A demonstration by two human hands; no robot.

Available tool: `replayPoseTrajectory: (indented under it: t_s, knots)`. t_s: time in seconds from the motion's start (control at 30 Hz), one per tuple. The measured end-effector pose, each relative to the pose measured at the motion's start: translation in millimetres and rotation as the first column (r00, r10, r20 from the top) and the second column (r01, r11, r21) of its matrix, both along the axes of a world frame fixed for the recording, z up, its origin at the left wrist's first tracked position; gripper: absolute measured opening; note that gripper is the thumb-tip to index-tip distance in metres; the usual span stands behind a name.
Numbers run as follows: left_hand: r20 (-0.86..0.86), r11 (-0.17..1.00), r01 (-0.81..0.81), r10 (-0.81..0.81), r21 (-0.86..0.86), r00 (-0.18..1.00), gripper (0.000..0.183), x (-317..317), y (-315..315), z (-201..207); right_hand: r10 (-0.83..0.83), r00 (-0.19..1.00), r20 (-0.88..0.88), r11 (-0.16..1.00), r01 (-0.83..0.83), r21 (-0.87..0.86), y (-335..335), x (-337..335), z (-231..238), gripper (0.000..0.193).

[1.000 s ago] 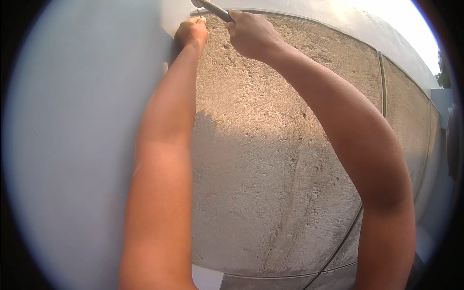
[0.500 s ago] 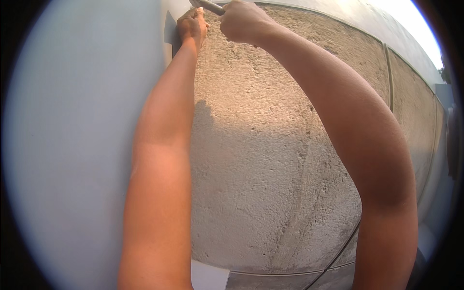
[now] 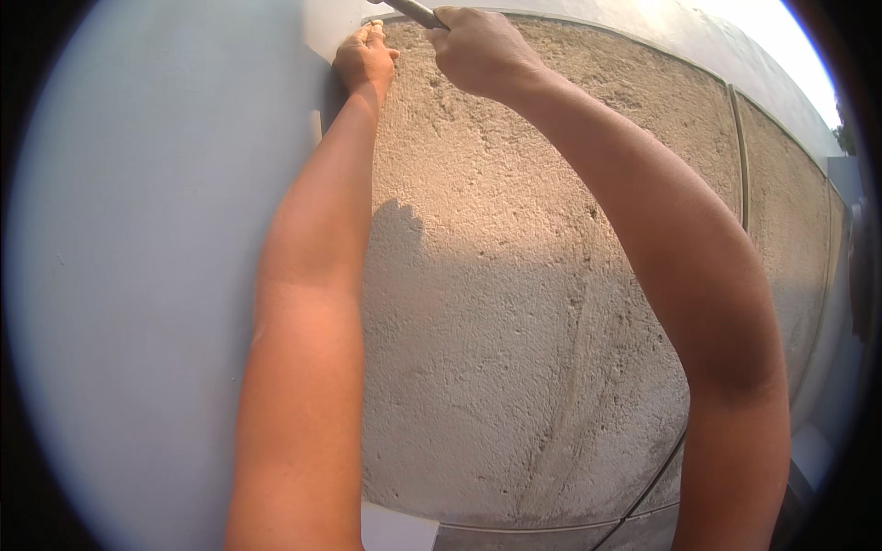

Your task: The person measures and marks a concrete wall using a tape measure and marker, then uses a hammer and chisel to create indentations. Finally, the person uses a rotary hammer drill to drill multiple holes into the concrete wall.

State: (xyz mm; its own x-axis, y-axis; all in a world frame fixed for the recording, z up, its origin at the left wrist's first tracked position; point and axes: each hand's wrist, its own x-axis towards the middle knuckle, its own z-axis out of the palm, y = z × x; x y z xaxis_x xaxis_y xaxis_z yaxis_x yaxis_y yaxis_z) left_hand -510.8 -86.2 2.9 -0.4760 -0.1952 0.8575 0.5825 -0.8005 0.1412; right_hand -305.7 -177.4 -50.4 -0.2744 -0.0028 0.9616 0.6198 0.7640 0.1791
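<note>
Up and to the left from the right hand (image 3: 482,55), a grey shaft (image 3: 418,13), long axis slanting toward the place just above the left hand (image 3: 365,60) (far end cut off by the upper border, so kind of tool not certain). Nearest to this far end: the left hand, below it and seemingly apart. In the right grip, fingers wrapped firmly around the lower end of the shaft, without visible gap. In the left grip, fingertips raised to the top left corner of the rough wall panel (image 3: 478,211); impossible to say if pinching something small there. On the left side, close beside the left forearm (image 3: 322,211), a smooth grey-blue surface (image 3: 156,275).

Compared with half a second ago: right hand a little more to the right, farther from the left one; far end of the shaft no longer visible; left fingers more stretched toward the panel's upper edge.
</note>
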Motion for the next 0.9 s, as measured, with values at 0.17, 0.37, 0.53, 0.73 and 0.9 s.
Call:
replayPoseTrajectory:
  t_s: [0.17,0.37,0.53,0.73,0.9]
  knots:
    - [-0.03,0.999,0.019,-0.018,0.05,0.999,0.032,-1.6,0.4,0.9,0.067,0.997,0.049,0.998,-0.067,-0.004,-14.0,0.8,-0.9,0.035]
    - [-0.029,0.999,0.006,-0.004,0.045,1.0,0.033,2.4,-4.8,-0.5,-0.025,0.998,0.061,0.998,0.022,0.056,-15.3,0.0,-13.2,0.033]
    - [0.013,0.999,0.017,-0.017,-0.042,1.0,0.034,4.0,-9.2,-3.1,-0.137,0.986,0.097,0.99,0.14,-0.026,-4.3,-15.8,5.3,0.031]
    - [-0.01,0.999,0.005,-0.005,-0.04,1.0,0.035,-9.9,-1.3,3.4,-0.158,0.985,0.075,0.981,0.148,0.125,9.0,-21.2,0.8,0.029]
    - [-0.035,0.995,-0.05,0.047,-0.087,0.998,0.038,-2.3,-2.3,-0.8,-0.112,0.992,0.059,0.985,0.103,0.138,-4.0,-15.2,-4.1,0.03]
